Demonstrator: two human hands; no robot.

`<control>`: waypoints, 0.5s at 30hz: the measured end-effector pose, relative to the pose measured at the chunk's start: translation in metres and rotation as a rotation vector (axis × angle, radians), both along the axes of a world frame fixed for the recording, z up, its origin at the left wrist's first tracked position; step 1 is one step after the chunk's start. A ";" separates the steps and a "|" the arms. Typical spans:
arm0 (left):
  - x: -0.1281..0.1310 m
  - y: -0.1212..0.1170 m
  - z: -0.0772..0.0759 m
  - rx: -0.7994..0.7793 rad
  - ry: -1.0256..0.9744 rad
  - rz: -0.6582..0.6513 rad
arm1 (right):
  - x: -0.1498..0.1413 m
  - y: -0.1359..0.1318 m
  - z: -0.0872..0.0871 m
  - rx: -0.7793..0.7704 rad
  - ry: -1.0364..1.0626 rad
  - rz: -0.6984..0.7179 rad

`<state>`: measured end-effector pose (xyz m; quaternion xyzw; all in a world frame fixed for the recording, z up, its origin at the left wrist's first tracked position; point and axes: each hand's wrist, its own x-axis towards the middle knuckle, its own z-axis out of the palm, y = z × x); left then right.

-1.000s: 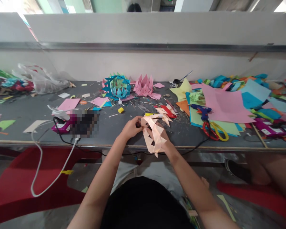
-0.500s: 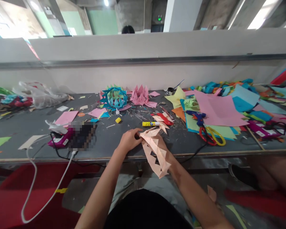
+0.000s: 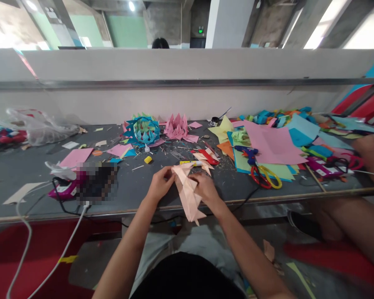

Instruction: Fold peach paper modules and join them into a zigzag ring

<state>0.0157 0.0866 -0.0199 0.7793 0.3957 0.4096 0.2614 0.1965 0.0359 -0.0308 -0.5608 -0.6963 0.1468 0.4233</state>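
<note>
Between my hands hangs a peach folded-paper strip (image 3: 187, 193) with pointed tips, its lower end over the table's front edge. My left hand (image 3: 161, 182) pinches its upper left corner between thumb and fingers. At its right side, my right hand (image 3: 205, 187) has its fingers closed on the paper, partly hidden behind a fold. Just beyond lies a yellow glue stick (image 3: 191, 163), partly covered by the strip. Loose peach folded pieces (image 3: 208, 166) and a red object (image 3: 210, 157) lie beside it. A yellow cap (image 3: 148, 159) sits farther left.
Blue and pink folded-paper rings (image 3: 145, 131) stand at the back. To the right lie coloured sheets (image 3: 269, 143), a blue glue gun (image 3: 247, 152) and scissors (image 3: 269, 176). Purple power strips (image 3: 65, 187) with cables sit at both sides. Another person's hand (image 3: 369, 149) is at far right.
The peach strip has turned so a flatter side faces me, and my right hand has come round from behind it to its right side. Another person's hand has appeared at the right.
</note>
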 end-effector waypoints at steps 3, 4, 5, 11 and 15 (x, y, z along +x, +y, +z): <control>0.000 0.005 -0.002 -0.058 -0.056 0.061 | 0.058 -0.004 0.014 0.033 -0.070 -0.327; 0.000 0.006 -0.002 -0.075 -0.067 0.078 | 0.083 -0.003 0.020 -0.001 -0.128 -0.459; 0.000 0.007 -0.003 -0.093 -0.076 0.089 | 0.108 -0.001 0.025 -0.053 -0.201 -0.609; 0.000 0.008 -0.008 -0.147 -0.099 0.096 | 0.207 0.030 0.033 -0.609 -0.398 -0.839; -0.001 0.008 -0.011 -0.100 -0.055 0.109 | 0.210 0.040 0.027 -0.636 -0.410 -0.816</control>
